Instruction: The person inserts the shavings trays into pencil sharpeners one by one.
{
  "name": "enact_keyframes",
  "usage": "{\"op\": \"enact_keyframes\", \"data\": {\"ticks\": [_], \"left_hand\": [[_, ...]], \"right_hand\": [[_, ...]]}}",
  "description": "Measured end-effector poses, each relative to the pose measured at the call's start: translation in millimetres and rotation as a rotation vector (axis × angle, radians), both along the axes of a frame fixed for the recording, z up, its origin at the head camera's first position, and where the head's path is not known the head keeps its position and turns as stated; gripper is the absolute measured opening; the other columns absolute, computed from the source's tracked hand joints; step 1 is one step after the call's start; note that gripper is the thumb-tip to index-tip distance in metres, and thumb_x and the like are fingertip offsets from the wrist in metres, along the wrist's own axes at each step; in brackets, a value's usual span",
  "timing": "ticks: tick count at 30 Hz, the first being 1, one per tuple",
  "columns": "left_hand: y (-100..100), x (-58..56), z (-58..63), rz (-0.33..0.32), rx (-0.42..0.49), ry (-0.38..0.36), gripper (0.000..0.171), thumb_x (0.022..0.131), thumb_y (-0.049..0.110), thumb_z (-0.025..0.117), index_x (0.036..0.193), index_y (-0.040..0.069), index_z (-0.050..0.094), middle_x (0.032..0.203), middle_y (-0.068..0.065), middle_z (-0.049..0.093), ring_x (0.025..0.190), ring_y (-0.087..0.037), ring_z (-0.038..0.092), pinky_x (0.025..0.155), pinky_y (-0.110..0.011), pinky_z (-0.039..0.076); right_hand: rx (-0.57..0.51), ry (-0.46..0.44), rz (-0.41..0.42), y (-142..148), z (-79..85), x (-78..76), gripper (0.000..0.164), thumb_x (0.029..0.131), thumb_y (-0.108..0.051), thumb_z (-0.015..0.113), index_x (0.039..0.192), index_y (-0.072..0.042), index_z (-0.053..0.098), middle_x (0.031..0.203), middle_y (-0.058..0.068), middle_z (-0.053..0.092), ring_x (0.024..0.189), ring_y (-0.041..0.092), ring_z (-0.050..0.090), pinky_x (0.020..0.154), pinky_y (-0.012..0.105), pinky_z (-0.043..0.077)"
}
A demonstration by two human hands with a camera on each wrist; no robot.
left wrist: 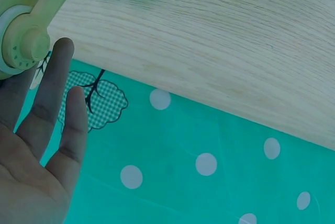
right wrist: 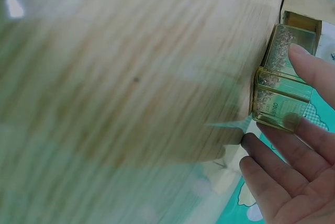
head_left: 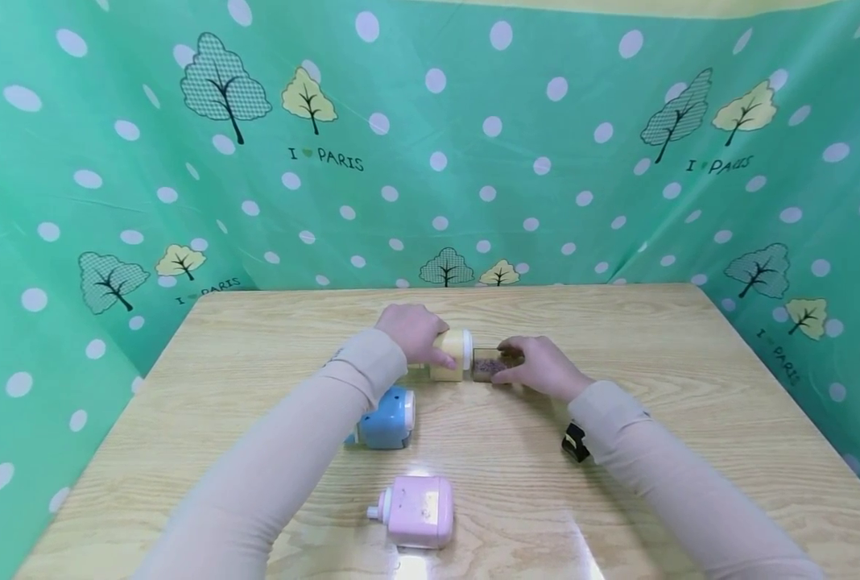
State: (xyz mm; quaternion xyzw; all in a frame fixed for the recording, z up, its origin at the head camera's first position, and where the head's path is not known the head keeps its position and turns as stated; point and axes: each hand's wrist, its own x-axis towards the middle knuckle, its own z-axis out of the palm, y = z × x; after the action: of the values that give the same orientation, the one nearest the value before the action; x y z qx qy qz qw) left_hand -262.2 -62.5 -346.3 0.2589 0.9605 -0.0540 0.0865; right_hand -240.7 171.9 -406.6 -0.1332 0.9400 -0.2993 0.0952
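Observation:
On the table's far half, a pale yellow crank pencil sharpener [head_left: 448, 362] lies with its white-rimmed end facing right. My left hand [head_left: 411, 332] holds it from the left, thumb along the near side. The left wrist view shows its round crank hub [left wrist: 26, 43] beside my spread fingers. My right hand [head_left: 542, 368] pinches a clear shavings drawer [right wrist: 282, 80] between thumb and fingers. Dark shavings are inside it. The drawer lines up with the opening in the sharpener's body [right wrist: 309, 1]; whether its end is inside, I cannot tell.
A blue sharpener [head_left: 386, 419] lies nearer, beside my left forearm. Closer still is a pink sharpener [head_left: 420, 511], its narrow end pointing left. A small black object [head_left: 576, 442] shows beside my right sleeve. A green dotted cloth [head_left: 473, 161] hangs behind the wooden table [head_left: 517, 499].

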Motion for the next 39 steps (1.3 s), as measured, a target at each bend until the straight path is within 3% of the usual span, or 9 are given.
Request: {"op": "enact_keyframes", "data": {"ticks": [3, 9, 16, 22, 39], "left_hand": [[-0.2, -1.0, -0.6, 0.0, 0.006, -0.002, 0.079, 0.076, 0.071, 0.063, 0.137, 0.022, 0.067, 0.096, 0.004, 0.072, 0.087, -0.014, 0.062, 0.072, -0.034, 0.052], [-1.5, -2.9, -2.9, -0.011, 0.01, 0.003, 0.078, 0.076, 0.071, 0.063, 0.136, 0.022, 0.068, 0.086, 0.006, 0.067, 0.079, -0.013, 0.058, 0.068, -0.032, 0.049], [-2.1, -2.0, -2.0, -0.01, 0.043, -0.008, 0.064, 0.077, 0.068, 0.066, 0.12, 0.021, 0.075, 0.074, 0.007, 0.063, 0.075, -0.013, 0.057, 0.066, -0.032, 0.049], [-2.4, -0.6, -1.0, -0.004, 0.031, -0.011, 0.073, 0.077, 0.068, 0.065, 0.133, 0.022, 0.07, 0.078, 0.008, 0.063, 0.078, -0.012, 0.057, 0.068, -0.032, 0.049], [-2.0, -0.1, -1.6, 0.003, 0.051, -0.03, 0.059, 0.078, 0.067, 0.065, 0.113, 0.021, 0.075, 0.073, 0.007, 0.062, 0.074, -0.013, 0.055, 0.068, -0.032, 0.048]], "right_hand": [[0.003, 0.005, 0.007, -1.5, 0.1, -1.5, 0.068, 0.079, -0.032, 0.08, 0.134, 0.006, 0.062, 0.131, 0.022, 0.066, 0.124, 0.039, 0.058, 0.108, 0.053, 0.041], [0.01, 0.011, 0.021, -3.6, 1.4, -3.2, 0.068, 0.079, -0.032, 0.08, 0.133, 0.005, 0.062, 0.13, 0.021, 0.067, 0.123, 0.039, 0.059, 0.108, 0.052, 0.042], [0.007, 0.011, 0.025, -6.7, 1.8, -3.9, 0.07, 0.08, -0.034, 0.08, 0.135, 0.005, 0.062, 0.131, 0.021, 0.066, 0.124, 0.038, 0.058, 0.107, 0.051, 0.043], [0.008, 0.007, 0.032, -10.6, 2.1, -3.8, 0.072, 0.079, -0.035, 0.08, 0.136, 0.004, 0.062, 0.133, 0.021, 0.065, 0.127, 0.037, 0.057, 0.108, 0.051, 0.042], [0.014, 0.013, 0.036, -14.4, 2.2, -3.8, 0.07, 0.08, -0.034, 0.08, 0.136, 0.004, 0.062, 0.132, 0.021, 0.065, 0.125, 0.037, 0.058, 0.107, 0.051, 0.043]]}}
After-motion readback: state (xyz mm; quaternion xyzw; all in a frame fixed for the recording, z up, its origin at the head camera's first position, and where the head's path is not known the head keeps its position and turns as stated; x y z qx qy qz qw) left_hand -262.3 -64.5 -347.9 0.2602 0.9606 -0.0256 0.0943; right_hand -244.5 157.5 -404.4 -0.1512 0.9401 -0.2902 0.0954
